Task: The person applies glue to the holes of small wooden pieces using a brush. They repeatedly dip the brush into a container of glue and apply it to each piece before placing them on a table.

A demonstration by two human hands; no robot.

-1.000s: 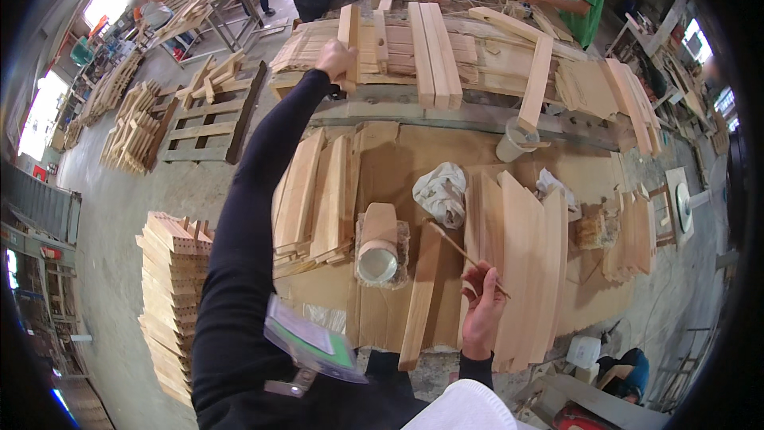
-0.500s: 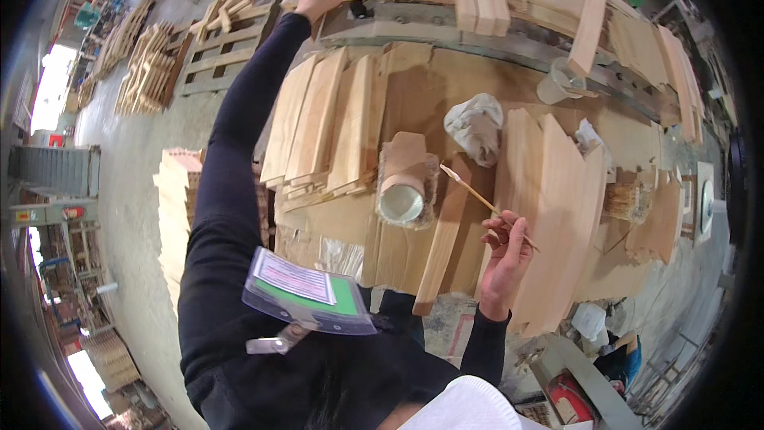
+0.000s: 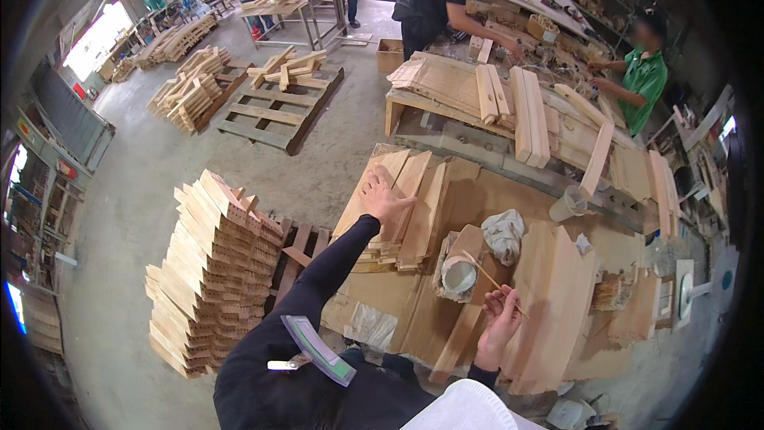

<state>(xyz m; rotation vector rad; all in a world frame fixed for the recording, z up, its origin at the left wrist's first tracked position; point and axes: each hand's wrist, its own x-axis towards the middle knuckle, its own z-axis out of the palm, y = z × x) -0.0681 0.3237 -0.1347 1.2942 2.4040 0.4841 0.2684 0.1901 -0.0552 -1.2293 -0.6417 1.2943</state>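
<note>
My left hand (image 3: 384,197) is spread flat over the pale wooden boards (image 3: 420,211) stacked on the left of the cardboard-covered table (image 3: 469,179); its fingers are apart. In my right hand (image 3: 500,320) a thin brush (image 3: 487,272) with a slim wooden handle is pinched, its tip pointing up and left. That tip is by the rim of a round pot (image 3: 459,276) with whitish contents; whether it touches I cannot tell. Just behind the pot lies a crumpled white cloth (image 3: 504,235). Right of my right hand are long wooden boards (image 3: 549,310), and a narrow wooden strip (image 3: 460,341) lies below the pot.
Left of me stands a tall stack of drilled wooden pieces (image 3: 215,271). Beyond it is a pallet (image 3: 270,111) with timber. A second table (image 3: 446,84) holds more wood. A plastic tub (image 3: 567,204) sits at its edge. Co-workers in black (image 3: 438,0) and green (image 3: 643,84) work there.
My left hand has come down from the far table's edge onto the left boards, its fingers now spread. The view has tilted up, showing more of the workshop. My right hand still holds the brush.
</note>
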